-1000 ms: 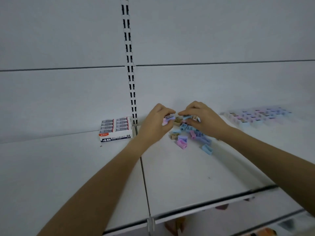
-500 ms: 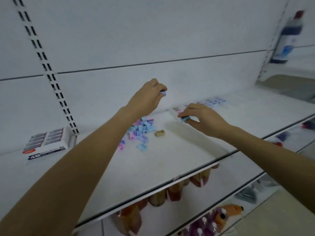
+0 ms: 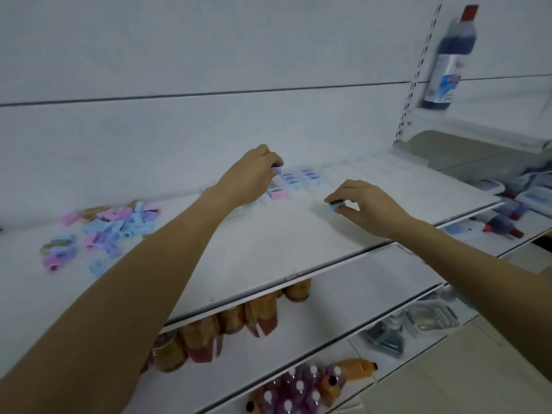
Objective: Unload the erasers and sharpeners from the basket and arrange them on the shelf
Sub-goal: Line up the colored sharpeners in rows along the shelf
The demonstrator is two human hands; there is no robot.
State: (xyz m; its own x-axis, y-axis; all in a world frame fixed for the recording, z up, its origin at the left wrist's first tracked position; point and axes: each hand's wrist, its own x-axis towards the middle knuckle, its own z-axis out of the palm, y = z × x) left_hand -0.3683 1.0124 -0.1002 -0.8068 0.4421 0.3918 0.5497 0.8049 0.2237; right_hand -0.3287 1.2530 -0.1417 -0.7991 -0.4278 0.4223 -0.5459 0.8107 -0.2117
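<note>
While a loose pile (image 3: 113,222) of sharpeners lies at the shelf's (image 3: 268,255) left end, a small piece (image 3: 277,168) is pinched in the left hand's (image 3: 254,177) grip at the back edge of the tidy rows (image 3: 301,179), and a blue one (image 3: 336,206) is pinched in the right hand's (image 3: 370,204) grip, low over bare shelf near their front right corner. If either is set down crookedly, the rows could be knocked askew; pieces so small are easily dropped from fingertips.

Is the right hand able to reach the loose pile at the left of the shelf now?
Probably not easily: the right hand pinches a blue sharpener, and the left arm stretches across the shelf between it and the pile.
</note>
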